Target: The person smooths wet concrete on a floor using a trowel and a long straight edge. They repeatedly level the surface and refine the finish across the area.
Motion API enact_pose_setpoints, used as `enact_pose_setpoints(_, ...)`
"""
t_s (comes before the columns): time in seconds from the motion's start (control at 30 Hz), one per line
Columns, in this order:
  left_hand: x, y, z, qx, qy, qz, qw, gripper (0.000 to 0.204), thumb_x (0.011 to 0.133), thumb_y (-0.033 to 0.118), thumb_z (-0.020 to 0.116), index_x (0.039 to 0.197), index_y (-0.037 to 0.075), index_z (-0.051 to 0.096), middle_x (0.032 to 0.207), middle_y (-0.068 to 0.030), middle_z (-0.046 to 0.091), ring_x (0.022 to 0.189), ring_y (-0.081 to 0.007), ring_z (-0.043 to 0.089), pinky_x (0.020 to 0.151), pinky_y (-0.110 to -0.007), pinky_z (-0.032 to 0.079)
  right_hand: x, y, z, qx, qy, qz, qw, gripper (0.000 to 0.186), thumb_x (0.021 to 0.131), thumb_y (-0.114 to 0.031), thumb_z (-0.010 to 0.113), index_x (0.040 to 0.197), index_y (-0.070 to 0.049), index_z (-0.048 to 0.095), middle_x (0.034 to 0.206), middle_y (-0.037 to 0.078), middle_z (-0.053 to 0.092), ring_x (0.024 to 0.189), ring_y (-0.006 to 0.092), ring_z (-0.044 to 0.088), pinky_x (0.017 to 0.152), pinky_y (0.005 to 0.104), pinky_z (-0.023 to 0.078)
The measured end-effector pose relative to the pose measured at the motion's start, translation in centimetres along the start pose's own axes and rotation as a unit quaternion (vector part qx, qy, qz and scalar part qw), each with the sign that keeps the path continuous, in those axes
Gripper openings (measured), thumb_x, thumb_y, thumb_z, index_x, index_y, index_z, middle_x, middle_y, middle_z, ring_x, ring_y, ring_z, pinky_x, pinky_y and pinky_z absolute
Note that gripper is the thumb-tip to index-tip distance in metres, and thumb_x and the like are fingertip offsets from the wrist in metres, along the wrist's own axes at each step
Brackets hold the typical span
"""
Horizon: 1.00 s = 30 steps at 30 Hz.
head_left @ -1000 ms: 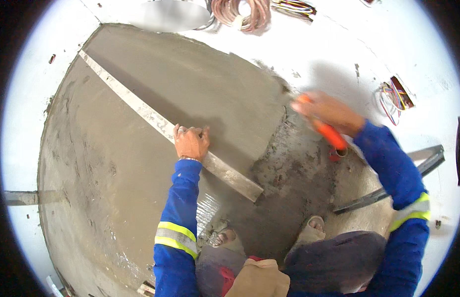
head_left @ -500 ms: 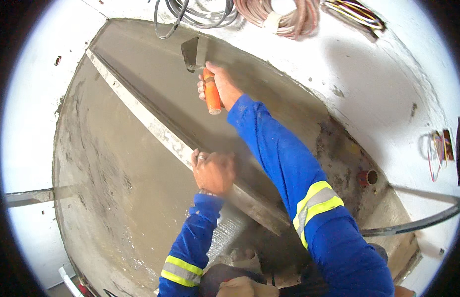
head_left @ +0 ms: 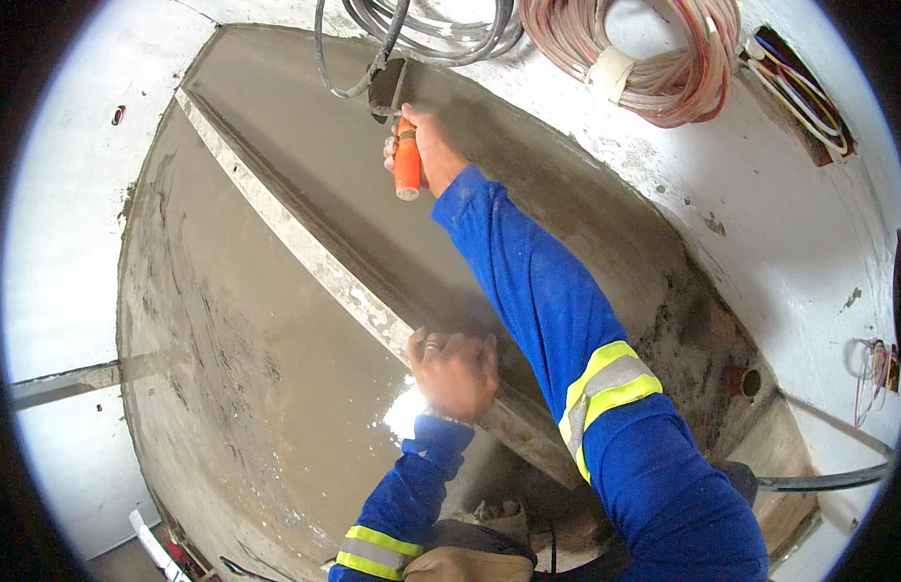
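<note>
My left hand [head_left: 455, 373] grips a long, pale, mortar-smeared straightedge [head_left: 295, 233]. The straightedge runs diagonally over wet grey mortar [head_left: 242, 320], from far left to near right. Farther off, my right hand [head_left: 433, 145] is closed around the orange handle of a trowel [head_left: 408, 170]. The trowel's dark blade is near the mortar's far edge, just by a hanging black cable loop. Blue sleeves with reflective bands cover both arms.
White walls [head_left: 63, 242] border the mortar. Coils of black cable [head_left: 450, 39] and reddish tubing [head_left: 664, 92] hang at the far side. Wires come out of a wall opening [head_left: 800, 97]. At right, a reddish pipe stub [head_left: 742, 381] and a black hose [head_left: 824, 479] stick out.
The whole view has shifted, with the far wall and its coils now larger. My right hand and the trowel are closer to the hanging cable. My left hand still grips the straightedge.
</note>
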<state>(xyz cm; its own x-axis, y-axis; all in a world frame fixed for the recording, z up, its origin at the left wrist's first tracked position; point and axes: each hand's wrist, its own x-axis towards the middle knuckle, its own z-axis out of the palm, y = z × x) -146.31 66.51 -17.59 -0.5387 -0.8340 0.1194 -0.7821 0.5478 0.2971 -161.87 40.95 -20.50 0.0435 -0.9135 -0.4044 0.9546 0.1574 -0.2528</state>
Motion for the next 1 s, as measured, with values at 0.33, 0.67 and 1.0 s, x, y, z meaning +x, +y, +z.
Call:
enact_pose_setpoints(0.33,0.3,0.3,-0.4,0.005,-0.012,0.002,1.0,0.018,0.078,0.024,0.068,0.067,0.009,0.069,0.069,-0.006,0.063,0.08,-0.027,0.06,0.101,-0.049,0.035,0.0,-0.4,-0.4,0.012,0.015,0.012,1.0,0.032,0.096,-0.037,0.055,0.088,-0.008,0.044,0.064,0.007,0.05,0.051,0.0189,0.05,0.048,0.0339,0.043)
enact_pose_setpoints(0.67,0.3,0.7,-0.6,-0.006,0.003,-0.003,1.0,0.022,0.08,0.025,0.07,0.065,0.009,0.068,0.068,-0.0071,0.063,0.079,-0.0276,0.06,0.101,-0.049,0.034,-1.7,-1.1,-1.3,-0.026,0.033,0.009,0.999,0.032,0.096,-0.038,0.055,0.089,-0.008,0.045,0.064,0.007,0.05,0.052,0.0185,0.051,0.049,0.0336,0.043)
enact_pose_setpoints(1.0,0.2,0.8,-0.4,-0.005,0.013,0.0,1.0,0.027,0.082,0.025,0.068,0.063,0.007,0.068,0.065,-0.0077,0.062,0.077,-0.0278,0.06,0.102,-0.047,0.034,-4.8,-1.3,-3.3,-0.046,0.028,-0.008,0.998,0.032,0.096,-0.038,0.056,0.092,-0.007,0.046,0.066,0.007,0.051,0.053,0.0177,0.052,0.05,0.0333,0.045)
